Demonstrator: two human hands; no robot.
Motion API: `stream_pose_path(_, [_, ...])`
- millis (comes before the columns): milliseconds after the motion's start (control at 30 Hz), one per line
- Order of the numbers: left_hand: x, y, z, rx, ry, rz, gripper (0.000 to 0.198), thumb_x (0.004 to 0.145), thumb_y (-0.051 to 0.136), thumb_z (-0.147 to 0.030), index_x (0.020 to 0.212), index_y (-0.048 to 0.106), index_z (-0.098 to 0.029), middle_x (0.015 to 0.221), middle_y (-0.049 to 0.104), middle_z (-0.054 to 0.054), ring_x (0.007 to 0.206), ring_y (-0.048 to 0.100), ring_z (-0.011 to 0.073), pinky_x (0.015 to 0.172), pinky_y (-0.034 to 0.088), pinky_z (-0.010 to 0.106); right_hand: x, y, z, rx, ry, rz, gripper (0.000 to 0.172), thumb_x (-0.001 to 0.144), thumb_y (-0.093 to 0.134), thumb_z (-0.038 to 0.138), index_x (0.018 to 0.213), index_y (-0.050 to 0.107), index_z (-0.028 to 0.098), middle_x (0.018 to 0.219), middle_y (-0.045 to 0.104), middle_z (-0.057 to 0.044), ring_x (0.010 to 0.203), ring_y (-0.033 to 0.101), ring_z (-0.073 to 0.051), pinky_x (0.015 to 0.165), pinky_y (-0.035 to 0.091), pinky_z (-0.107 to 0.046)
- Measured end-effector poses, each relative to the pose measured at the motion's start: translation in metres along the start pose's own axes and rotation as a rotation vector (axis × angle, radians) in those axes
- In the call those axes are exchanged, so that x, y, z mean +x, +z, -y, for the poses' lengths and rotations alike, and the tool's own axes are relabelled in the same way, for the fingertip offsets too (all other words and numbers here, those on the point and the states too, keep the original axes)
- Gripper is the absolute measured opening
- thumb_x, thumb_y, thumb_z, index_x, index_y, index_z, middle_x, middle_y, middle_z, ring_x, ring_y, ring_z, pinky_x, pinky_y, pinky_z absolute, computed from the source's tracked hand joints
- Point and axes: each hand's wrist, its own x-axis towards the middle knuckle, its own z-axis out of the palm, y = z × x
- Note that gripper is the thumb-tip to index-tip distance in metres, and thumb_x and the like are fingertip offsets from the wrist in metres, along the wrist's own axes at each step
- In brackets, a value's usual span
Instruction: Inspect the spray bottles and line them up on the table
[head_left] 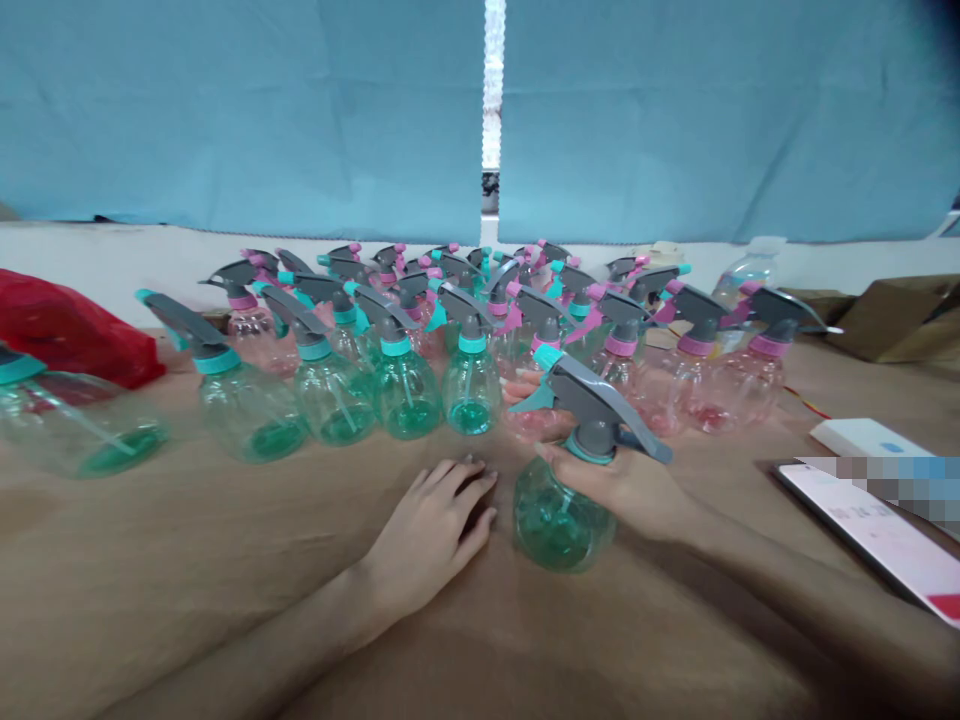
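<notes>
My right hand (607, 475) is closed around the neck of a green spray bottle (562, 525) with a grey and teal trigger head. The bottle is upright, in front of the rows; whether its base touches the table I cannot tell. Left of it, my left hand (431, 525) rests palm down on the brown tabletop (285, 560), fingers spread and holding nothing. Behind my hands a row of green spray bottles (409, 400) stands at left and centre, and pink spray bottles (694, 385) stand at right. More spray heads show in the rows behind, their bottles partly hidden.
A red plastic bag (67, 325) lies at the far left. On the right are a phone (870, 530), a white box (870, 440) and a brown carton (900, 315). A clear plastic bottle (750, 268) stands behind the pink ones. A blue curtain (247, 110) hangs at the back.
</notes>
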Motion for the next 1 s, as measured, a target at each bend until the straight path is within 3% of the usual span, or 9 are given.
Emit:
stream_pose_path(100, [-0.0003, 0.0002, 0.0001, 0.005, -0.003, -0.006, 0.031, 0.094, 0.046, -0.024, 0.123, 0.052, -0.016, 0.122, 0.057, 0.009, 0.112, 0.049, 0.0258, 0.093, 0.041, 0.043, -0.0004, 0.0005, -0.0008, -0.004, 0.01, -0.006, 0.026, 0.076, 0.052, 0.03, 0.101, 0.054, 0.026, 0.08, 0.065, 0.001, 0.073, 0.066, -0.019, 0.067, 0.056, -0.032])
stream_pose_path(467, [-0.0004, 0.0011, 0.0007, -0.004, -0.001, -0.01, 0.031, 0.094, 0.045, -0.025, 0.122, 0.052, -0.017, 0.121, 0.058, 0.009, 0.112, 0.05, 0.0257, 0.093, 0.041, 0.042, -0.0015, -0.0004, 0.0037, -0.063, 0.079, -0.016, 0.025, 0.075, 0.053, 0.033, 0.098, 0.057, 0.026, 0.078, 0.069, 0.001, 0.073, 0.068, -0.02, 0.067, 0.056, -0.031])
stream_pose_path(667, [0.0, 0.0004, 0.0002, -0.015, -0.006, -0.012, 0.03, 0.094, 0.044, -0.026, 0.122, 0.053, -0.017, 0.121, 0.058, 0.009, 0.112, 0.05, 0.0252, 0.093, 0.041, 0.042, -0.0018, -0.0006, 0.0028, -0.053, 0.08, -0.031, 0.035, 0.074, 0.053, 0.035, 0.108, 0.057, 0.026, 0.078, 0.069, 0.001, 0.072, 0.068, -0.02, 0.067, 0.056, -0.032])
stream_pose_path(867, [0.0, -0.0013, -0.001, -0.015, -0.007, -0.012, 0.031, 0.094, 0.043, -0.025, 0.122, 0.053, -0.016, 0.12, 0.058, 0.009, 0.112, 0.05, 0.0257, 0.092, 0.041, 0.043, -0.0002, -0.0021, 0.0037, 0.028, 0.04, 0.056, 0.043, 0.078, 0.052, 0.029, 0.121, 0.05, 0.029, 0.095, 0.069, 0.0, 0.085, 0.068, -0.019, 0.075, 0.056, -0.031])
stream_pose_path(1000, [-0.0003, -0.0013, -0.001, -0.014, -0.003, -0.006, 0.031, 0.094, 0.045, -0.024, 0.122, 0.052, -0.016, 0.121, 0.058, 0.009, 0.112, 0.05, 0.0258, 0.093, 0.041, 0.043, 0.0003, -0.0021, 0.0031, 0.072, 0.046, 0.071, 0.041, 0.078, 0.052, 0.025, 0.12, 0.049, 0.028, 0.097, 0.068, -0.001, 0.084, 0.067, -0.019, 0.077, 0.056, -0.032])
